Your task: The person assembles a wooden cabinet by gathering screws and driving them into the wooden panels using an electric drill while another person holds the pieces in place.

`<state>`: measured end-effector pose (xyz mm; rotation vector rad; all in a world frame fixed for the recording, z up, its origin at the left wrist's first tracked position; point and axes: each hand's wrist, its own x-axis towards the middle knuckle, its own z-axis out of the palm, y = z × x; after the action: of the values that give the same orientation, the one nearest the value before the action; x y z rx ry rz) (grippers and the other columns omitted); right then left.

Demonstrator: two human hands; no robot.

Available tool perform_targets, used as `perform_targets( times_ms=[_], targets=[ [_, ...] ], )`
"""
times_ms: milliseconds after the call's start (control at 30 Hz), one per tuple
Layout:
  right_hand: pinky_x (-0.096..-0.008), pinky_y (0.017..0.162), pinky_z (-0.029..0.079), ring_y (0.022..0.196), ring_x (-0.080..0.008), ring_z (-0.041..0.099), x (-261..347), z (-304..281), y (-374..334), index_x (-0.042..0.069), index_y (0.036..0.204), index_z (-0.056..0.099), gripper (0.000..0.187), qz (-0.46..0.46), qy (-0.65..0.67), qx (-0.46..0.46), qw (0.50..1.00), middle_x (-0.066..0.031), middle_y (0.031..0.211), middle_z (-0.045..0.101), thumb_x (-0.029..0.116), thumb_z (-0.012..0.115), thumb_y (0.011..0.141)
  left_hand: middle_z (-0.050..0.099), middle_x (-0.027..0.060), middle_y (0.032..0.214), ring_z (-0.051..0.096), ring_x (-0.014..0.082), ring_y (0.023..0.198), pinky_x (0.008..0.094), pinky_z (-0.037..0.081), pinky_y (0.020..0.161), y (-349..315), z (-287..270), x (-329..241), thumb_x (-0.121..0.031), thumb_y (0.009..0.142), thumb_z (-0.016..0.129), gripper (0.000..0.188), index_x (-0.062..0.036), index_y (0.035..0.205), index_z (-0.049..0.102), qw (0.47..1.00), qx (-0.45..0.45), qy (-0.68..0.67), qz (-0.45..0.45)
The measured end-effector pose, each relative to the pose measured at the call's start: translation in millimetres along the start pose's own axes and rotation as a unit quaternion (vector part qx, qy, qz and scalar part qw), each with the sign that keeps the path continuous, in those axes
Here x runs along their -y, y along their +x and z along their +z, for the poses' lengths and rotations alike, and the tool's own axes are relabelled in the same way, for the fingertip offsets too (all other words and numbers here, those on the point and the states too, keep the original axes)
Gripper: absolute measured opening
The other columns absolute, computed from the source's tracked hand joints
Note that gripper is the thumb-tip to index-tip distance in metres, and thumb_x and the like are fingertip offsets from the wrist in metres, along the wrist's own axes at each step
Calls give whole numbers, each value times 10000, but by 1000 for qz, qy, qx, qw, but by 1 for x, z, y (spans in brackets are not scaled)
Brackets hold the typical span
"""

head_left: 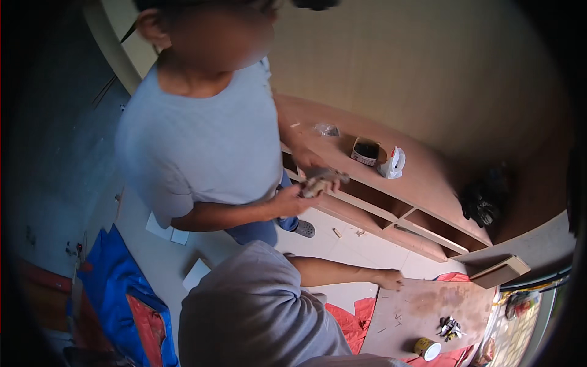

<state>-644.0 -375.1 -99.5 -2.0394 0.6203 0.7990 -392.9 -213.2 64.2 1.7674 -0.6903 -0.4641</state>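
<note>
My left hand [390, 279] reaches out at the end of a bare forearm from a grey sleeve. Its fingers are curled at the far left corner of a flat brownish board [391, 312], which has dark stains. On the board sit a yellow tin [423, 348] with a white top and a small heap of dark and silvery pieces [450, 328] too small to name. My right hand does not show. Across from me stands a person in a light blue T-shirt [214, 134], both hands around a blurred brownish object [319, 183] that I cannot make out.
A low curved wooden unit [422, 177] with open compartments runs along the wall. It bears an open box [365, 151], a white plastic bag [393, 163] and a black bag [483, 205]. Blue sheeting [113, 275] lies at left; red sheeting [354, 315] lies under the board.
</note>
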Motion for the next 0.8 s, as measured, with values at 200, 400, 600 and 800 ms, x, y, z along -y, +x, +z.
perform_targets(
  times_ms=[200, 400, 600, 800],
  targets=[
    [-345, 611, 450, 692, -187, 570, -23, -4, 1, 55, 899, 598, 248, 46, -4, 27, 999, -80, 750, 597, 183, 642, 692, 621, 158, 739, 604, 252, 702, 362, 473, 652, -96, 17, 48, -275, 729, 588, 274, -4, 745, 619, 987, -79, 32, -136],
    [-343, 578, 448, 667, -170, 557, -112, 27, -39, 43, 882, 589, 259, 79, -19, 63, 995, -64, 712, 579, 136, 668, 653, 592, 158, 645, 582, 195, 592, 345, 448, 552, -158, 24, 43, -289, 780, 602, 294, 1, 733, 608, 973, -70, 45, -217],
    [-348, 778, 405, 622, -207, 583, -105, 29, -63, 11, 917, 596, 415, 210, 33, 87, 973, -107, 597, 587, 280, 711, 623, 595, 161, 703, 584, 252, 647, 360, 437, 603, -225, 38, 92, -315, 804, 560, 304, -13, 791, 600, 945, 115, 128, -278],
    [-305, 670, 454, 575, -218, 598, -75, 30, -88, 27, 680, 629, 223, 209, 60, -10, 976, -70, 586, 609, 225, 696, 601, 600, 178, 817, 583, 307, 753, 405, 440, 676, -253, 27, 121, -311, 798, 544, 295, -28, 799, 627, 929, 168, 148, -296]
  ],
)
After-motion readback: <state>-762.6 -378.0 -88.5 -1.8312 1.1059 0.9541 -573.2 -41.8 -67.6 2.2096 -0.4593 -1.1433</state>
